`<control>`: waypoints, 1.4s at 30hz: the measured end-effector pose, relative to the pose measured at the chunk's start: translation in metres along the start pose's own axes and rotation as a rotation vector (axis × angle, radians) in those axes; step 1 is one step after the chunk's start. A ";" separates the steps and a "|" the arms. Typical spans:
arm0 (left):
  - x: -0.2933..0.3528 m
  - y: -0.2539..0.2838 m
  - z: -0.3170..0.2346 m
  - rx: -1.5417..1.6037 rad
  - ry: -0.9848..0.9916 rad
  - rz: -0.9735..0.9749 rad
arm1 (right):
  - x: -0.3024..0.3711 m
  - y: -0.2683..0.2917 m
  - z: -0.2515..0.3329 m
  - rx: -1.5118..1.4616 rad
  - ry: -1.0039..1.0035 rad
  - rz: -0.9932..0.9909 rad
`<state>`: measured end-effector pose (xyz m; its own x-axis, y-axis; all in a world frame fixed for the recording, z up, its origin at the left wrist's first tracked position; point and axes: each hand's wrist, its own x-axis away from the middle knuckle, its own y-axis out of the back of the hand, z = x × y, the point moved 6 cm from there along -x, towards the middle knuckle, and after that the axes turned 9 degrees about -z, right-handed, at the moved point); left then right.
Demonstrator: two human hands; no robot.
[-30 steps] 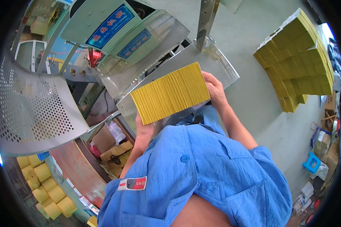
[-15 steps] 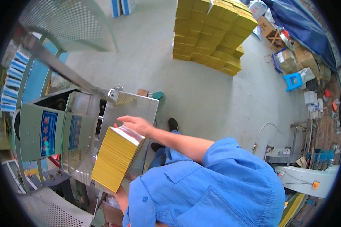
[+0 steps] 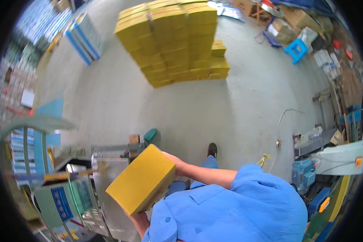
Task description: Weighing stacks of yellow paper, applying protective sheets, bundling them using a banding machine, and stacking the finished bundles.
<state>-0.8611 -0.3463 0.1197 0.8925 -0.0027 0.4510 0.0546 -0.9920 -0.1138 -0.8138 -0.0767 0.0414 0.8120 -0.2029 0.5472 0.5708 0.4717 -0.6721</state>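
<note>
Yellow block [image 3: 140, 177], one: right hand [image 3: 176, 163] holding far end, left hand [image 3: 137, 219] holding near end, likely sharing weight. Yellow stack [image 3: 171, 44]: beyond block, apparently packed close for stability.

Bright, diffuse light softly shadows the floor [image 3: 254, 109]; fisheye edges curve into blackness.

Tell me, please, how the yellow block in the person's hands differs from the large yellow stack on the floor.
The yellow block is held between the left hand and right hand, while the yellow stack stands on the floor. The yellow block is one boxy piece; the yellow stack is far larger, built of many pieces. Both are yellow with flat sides.
</note>
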 end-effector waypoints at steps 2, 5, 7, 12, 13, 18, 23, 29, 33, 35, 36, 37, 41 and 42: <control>-0.004 -0.085 0.013 0.016 0.020 0.057 | 0.019 0.078 0.047 -0.115 0.097 -0.109; 0.020 -0.252 0.040 -0.178 0.140 0.467 | 0.035 0.186 0.107 -0.258 0.097 -0.184; 0.050 -0.321 0.040 -0.298 0.095 0.617 | 0.054 0.242 0.158 -0.247 0.117 -0.142; 0.108 -0.490 0.061 -0.671 -0.048 1.022 | 0.084 0.362 0.267 -0.332 0.164 -0.362; 0.107 -0.516 0.069 -0.741 -0.063 1.066 | 0.083 0.387 0.278 -0.270 0.160 -0.405; 0.051 -0.633 0.120 -0.767 -0.353 1.147 | 0.081 0.441 0.348 -0.354 0.255 -0.488; 0.037 -0.778 0.152 -0.632 -0.150 1.244 | 0.049 0.497 0.424 -0.393 0.349 -0.646; -0.005 -0.919 0.224 -0.591 0.006 1.119 | 0.000 0.563 0.545 -0.381 0.159 -0.840; -0.044 -1.001 0.287 -0.565 0.263 0.957 | -0.049 0.632 0.618 -0.246 0.103 -0.909; -0.066 -1.030 0.322 -0.598 0.328 0.872 | -0.084 0.665 0.637 -0.209 0.038 -0.888; -0.076 -1.041 0.337 -0.604 0.333 0.835 | -0.100 0.680 0.644 -0.217 0.029 -0.906; -0.087 -1.056 0.351 -0.608 0.336 0.799 | -0.117 0.696 0.654 -0.222 0.022 -0.923; -0.142 -1.112 0.413 -0.573 0.439 0.683 | -0.198 0.751 0.697 -0.178 -0.148 -0.876; -0.155 -1.119 0.425 -0.574 0.457 0.644 | -0.217 0.760 0.704 -0.154 -0.172 -0.885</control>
<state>-0.8707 0.8174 -0.1993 0.4087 -0.4944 0.7672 -0.7172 -0.6938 -0.0650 -0.6416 0.9295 -0.2367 0.0482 -0.2991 0.9530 0.9963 0.0827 -0.0244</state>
